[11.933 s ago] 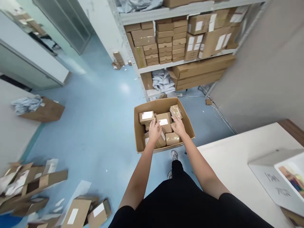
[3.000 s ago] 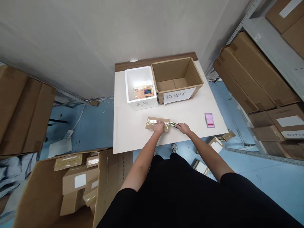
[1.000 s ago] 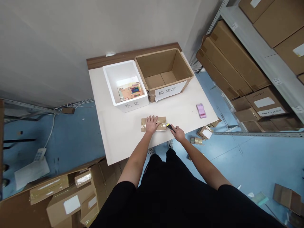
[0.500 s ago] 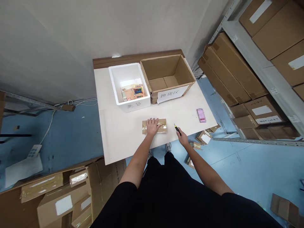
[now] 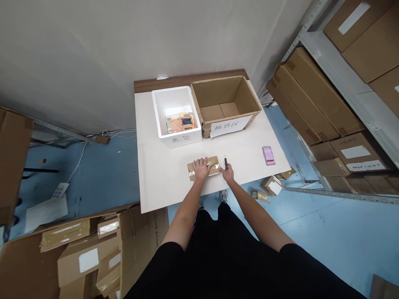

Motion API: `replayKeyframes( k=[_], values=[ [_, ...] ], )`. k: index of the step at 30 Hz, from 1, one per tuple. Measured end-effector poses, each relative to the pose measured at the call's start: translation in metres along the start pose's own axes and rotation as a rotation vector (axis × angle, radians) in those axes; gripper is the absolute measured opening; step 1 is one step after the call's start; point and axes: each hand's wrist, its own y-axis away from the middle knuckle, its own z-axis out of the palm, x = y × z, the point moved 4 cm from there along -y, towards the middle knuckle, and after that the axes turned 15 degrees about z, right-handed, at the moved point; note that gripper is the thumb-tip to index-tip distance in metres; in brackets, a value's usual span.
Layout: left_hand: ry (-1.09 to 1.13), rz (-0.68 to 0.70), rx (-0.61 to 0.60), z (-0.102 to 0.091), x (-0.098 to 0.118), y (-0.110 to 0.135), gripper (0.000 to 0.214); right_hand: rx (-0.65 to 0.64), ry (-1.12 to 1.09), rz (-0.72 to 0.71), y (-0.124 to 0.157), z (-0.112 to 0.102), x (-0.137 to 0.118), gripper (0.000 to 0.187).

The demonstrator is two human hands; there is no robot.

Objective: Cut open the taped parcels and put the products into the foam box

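A small taped cardboard parcel (image 5: 212,163) lies near the front edge of the white table (image 5: 162,174). My left hand (image 5: 201,168) rests flat on top of the parcel, fingers spread. My right hand (image 5: 227,172) touches the parcel's right end and grips a black and yellow utility knife (image 5: 225,162), which points up and away from me. Behind the parcel stand a white foam box (image 5: 176,114) with a colourful packet inside and an open brown carton (image 5: 225,104) with a paper label.
A pink object (image 5: 268,155) lies on the table's right side. Metal shelves with large cartons (image 5: 314,104) stand at the right. A big open box of parcels (image 5: 84,253) sits on the blue floor at the lower left. Small parcels (image 5: 272,185) lie under the table's right edge.
My right hand, which had swung the knife away to the right half a second ago, has come back against the parcel's right end. My left hand stays on the parcel.
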Motion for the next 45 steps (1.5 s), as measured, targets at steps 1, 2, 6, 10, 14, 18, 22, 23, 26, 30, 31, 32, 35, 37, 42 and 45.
replayKeyframes(
  k=[1,2,6,10,14,18,22,23,26,30,31,32,35,37,42,45],
  values=[
    [-0.002,-0.020,0.009,0.000,0.000,0.001,0.061,-0.004,0.010,-0.006,-0.001,0.001,-0.002,0.066],
    [-0.004,-0.039,0.019,0.001,-0.001,0.002,0.061,-0.011,0.020,-0.012,-0.003,0.002,-0.004,0.066],
    [-0.015,-0.103,0.048,0.003,-0.003,0.005,0.062,-0.045,0.046,-0.030,-0.008,0.007,-0.012,0.066],
    [-0.007,-0.135,0.059,0.004,-0.004,0.006,0.061,-0.066,0.062,-0.042,-0.011,0.008,-0.015,0.063],
    [0.002,-0.168,0.082,0.002,-0.003,0.004,0.057,-0.099,0.096,-0.053,-0.015,0.007,-0.018,0.065],
    [0.007,-0.216,0.101,-0.001,-0.005,0.004,0.055,-0.120,0.084,-0.061,-0.018,0.006,-0.019,0.061],
    [-0.004,-0.129,0.092,0.001,-0.004,0.011,0.067,-0.181,-0.046,-0.071,-0.016,0.005,-0.021,0.061],
    [-0.011,-0.121,0.090,0.002,-0.004,0.013,0.070,-0.222,-0.109,-0.050,-0.015,0.005,-0.020,0.062],
    [-0.025,-0.144,0.095,0.004,-0.002,0.019,0.074,-0.410,-0.359,0.054,-0.011,0.001,-0.020,0.056],
    [-0.022,-0.240,0.122,0.006,0.001,0.023,0.074,-0.598,-0.534,0.090,-0.004,-0.010,-0.027,0.055],
    [-0.020,-0.272,0.129,0.006,0.001,0.024,0.074,-0.626,-0.523,0.088,-0.002,-0.012,-0.030,0.057],
    [-0.018,-0.302,0.136,0.006,0.000,0.024,0.074,-0.654,-0.507,0.084,-0.001,-0.014,-0.034,0.057],
    [-0.009,-0.364,0.145,0.005,-0.002,0.023,0.074,-0.722,-0.475,0.052,0.004,-0.015,-0.045,0.054],
    [0.004,-0.368,0.134,0.003,-0.003,0.022,0.072,-0.732,-0.453,0.020,0.007,-0.014,-0.051,0.051],
    [0.045,-0.367,0.093,-0.001,-0.004,0.022,0.074,-0.690,-0.363,-0.041,0.011,-0.007,-0.060,0.060],
    [0.065,-0.373,0.082,-0.002,-0.002,0.022,0.075,-0.649,-0.331,-0.062,0.012,-0.004,-0.060,0.065]
  ],
)
